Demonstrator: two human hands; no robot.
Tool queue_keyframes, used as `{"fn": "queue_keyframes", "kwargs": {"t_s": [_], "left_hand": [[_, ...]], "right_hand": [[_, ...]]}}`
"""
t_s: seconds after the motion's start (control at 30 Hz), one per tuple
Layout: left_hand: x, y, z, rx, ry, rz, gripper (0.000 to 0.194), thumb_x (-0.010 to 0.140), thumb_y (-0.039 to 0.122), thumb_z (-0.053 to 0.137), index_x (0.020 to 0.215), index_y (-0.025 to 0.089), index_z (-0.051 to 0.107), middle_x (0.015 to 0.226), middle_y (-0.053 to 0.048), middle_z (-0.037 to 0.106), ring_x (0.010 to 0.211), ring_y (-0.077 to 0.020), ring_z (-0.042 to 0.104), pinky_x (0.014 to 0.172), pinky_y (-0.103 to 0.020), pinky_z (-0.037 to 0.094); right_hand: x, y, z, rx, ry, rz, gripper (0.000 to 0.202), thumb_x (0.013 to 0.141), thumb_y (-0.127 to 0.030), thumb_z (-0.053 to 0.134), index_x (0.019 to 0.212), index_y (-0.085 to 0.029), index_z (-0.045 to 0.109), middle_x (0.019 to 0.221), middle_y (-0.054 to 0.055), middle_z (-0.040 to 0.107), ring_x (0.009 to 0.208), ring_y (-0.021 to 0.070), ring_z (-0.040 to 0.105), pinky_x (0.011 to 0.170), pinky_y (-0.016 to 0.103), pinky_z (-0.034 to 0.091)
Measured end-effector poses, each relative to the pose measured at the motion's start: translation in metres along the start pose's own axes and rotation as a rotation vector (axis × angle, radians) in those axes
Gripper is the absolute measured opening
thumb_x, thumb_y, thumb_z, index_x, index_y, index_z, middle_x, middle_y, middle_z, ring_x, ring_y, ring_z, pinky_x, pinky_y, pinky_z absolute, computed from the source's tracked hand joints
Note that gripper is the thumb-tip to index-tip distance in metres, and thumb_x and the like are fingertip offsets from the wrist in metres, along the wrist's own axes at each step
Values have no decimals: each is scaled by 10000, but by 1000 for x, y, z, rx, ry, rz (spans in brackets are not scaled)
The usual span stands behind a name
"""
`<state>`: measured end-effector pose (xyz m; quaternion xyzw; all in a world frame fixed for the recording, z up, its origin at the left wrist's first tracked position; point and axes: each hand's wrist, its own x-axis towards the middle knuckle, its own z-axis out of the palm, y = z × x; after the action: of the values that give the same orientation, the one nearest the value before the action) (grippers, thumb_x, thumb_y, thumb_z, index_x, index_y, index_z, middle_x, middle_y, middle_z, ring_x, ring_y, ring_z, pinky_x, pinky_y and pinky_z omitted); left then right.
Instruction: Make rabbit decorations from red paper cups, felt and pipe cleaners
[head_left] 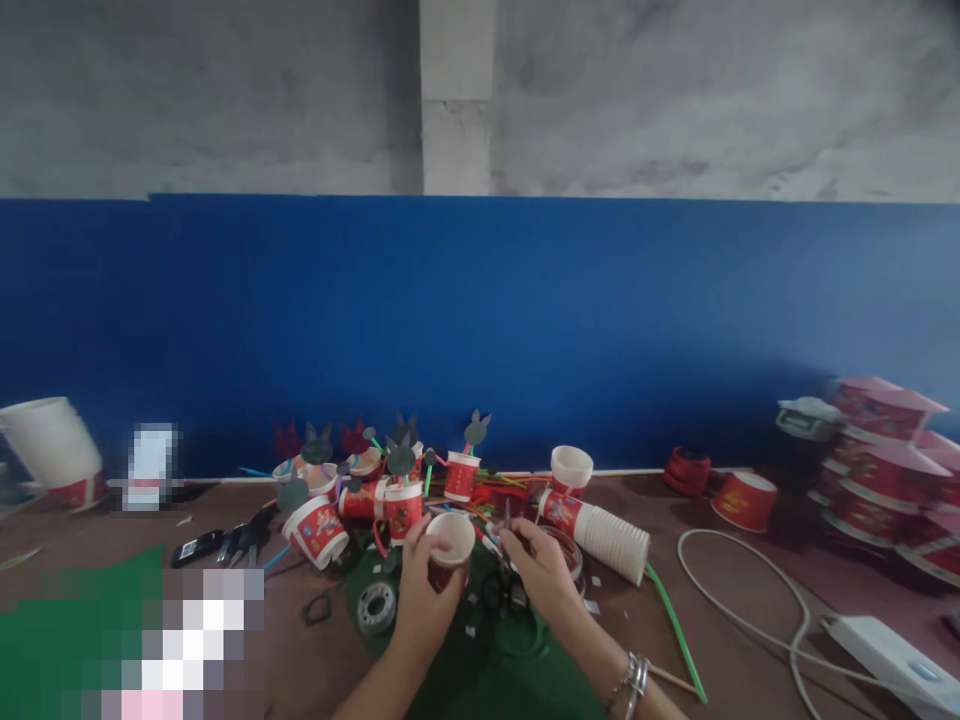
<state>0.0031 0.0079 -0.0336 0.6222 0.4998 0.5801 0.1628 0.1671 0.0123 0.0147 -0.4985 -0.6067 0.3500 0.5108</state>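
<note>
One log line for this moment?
left hand: holds paper cup | right hand: holds thin tool, unclear | under: green sheet

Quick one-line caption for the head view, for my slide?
Left hand holds a red paper cup upright over green felt; right hand grips scissors beside it.

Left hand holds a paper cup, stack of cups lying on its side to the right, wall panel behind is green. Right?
Not quite: the wall panel is blue, not green, as the head view shows. The rest holds: the left hand holds a paper cup, and the stack of cups lies on its side to the right.
</note>
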Motion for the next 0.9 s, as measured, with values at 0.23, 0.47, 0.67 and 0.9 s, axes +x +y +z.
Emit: {"fn": "queue_keyframes", "kwargs": {"t_s": [0.23,0.47,0.67,0.9], "left_hand": [[2,1,-7,83,19,65,95,770,252,532,699,189,527,1227,-149,510,1133,-289,506,874,-431,462],[5,-6,-8,-27,24,55,57,756,229,551,714,192,541,1157,-127,572,1081,-270,544,866,-411,477],[4,-7,-8,-59,-20,82,53,760,223,559,725,188,578,1148,-121,593,1094,-266,548,927,-426,442],[5,0,-11,-79,-50,101,70,753,219,564,699,180,585,1119,-135,607,1071,-272,562,921,-435,443]], "right_hand": [[-5,-16,-1,-8,-213,146,312,746,-409,554,559,-159,547,535,14,611,503,134,568,505,224,422],[-13,-6,9,49,-484,387,235,689,-326,576,520,-179,503,467,1,617,375,117,552,329,177,323],[-15,-6,12,112,-510,441,271,644,-372,634,516,-155,534,495,28,639,372,111,557,311,167,327],[-14,-5,8,228,-533,508,274,610,-385,677,585,-128,586,480,25,642,334,110,540,311,173,327]]}}
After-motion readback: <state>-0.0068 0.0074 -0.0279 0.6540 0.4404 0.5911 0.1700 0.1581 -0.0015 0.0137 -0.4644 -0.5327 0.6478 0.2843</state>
